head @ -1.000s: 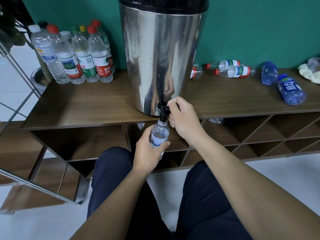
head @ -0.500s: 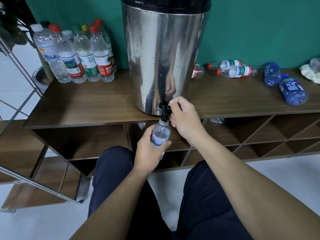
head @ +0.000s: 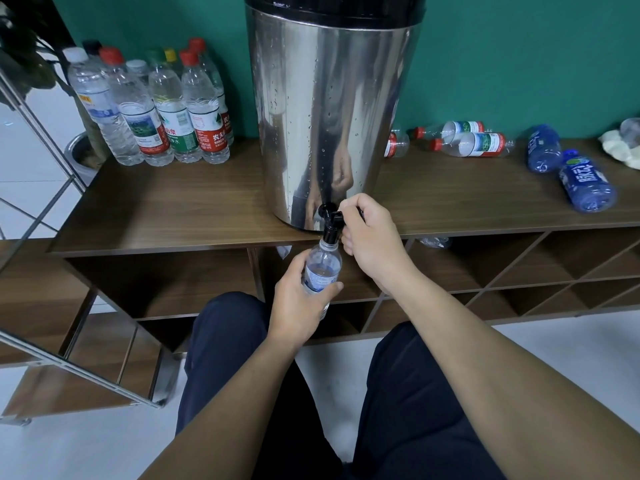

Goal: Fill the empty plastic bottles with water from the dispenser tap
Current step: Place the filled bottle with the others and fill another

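Little has shifted since the earlier frames: under the tap (head: 331, 226), the small bottle (head: 322, 268) stays gripped by the left hand (head: 300, 299), while the right hand (head: 372, 237) curls around the tap's lever. Filling likely continues; water level looks partway.

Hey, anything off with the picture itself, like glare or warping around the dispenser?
Head view: the steel dispenser mirrors the room and the hands, with bright streaks; wide-angle lens bows the shelf edge and flares the dispenser's sides; focus stays sharp, lighting soft, shadows faint.
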Tool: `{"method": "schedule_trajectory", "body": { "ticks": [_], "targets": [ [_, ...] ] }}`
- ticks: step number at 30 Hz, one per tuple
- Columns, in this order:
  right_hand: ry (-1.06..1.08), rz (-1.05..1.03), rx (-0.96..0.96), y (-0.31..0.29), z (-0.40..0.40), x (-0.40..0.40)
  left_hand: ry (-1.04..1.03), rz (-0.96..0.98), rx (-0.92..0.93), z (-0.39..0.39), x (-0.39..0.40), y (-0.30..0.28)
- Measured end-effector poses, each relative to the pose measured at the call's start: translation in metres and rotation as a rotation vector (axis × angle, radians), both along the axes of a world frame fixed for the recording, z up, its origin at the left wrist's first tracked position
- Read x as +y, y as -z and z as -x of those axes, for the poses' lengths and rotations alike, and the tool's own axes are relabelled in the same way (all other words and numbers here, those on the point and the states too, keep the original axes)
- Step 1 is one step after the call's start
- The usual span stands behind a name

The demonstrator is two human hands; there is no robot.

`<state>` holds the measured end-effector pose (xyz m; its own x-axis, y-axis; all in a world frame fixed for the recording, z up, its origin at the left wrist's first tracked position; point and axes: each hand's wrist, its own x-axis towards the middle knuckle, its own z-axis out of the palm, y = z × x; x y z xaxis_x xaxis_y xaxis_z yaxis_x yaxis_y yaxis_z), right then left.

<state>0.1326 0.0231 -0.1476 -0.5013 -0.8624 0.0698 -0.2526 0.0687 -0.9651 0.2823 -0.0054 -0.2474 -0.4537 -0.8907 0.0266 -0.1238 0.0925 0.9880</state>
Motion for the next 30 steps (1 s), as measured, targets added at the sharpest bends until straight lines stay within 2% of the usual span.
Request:
{"method": "schedule_trajectory", "body": {
  "ticks": [30],
  "targets": [
    [0.011,-0.008,-0.025,-0.0007,-0.0021,0.0015,-0.005,0.007,0.010,-0.0010,0.0002,0.0005]
  ]
}}
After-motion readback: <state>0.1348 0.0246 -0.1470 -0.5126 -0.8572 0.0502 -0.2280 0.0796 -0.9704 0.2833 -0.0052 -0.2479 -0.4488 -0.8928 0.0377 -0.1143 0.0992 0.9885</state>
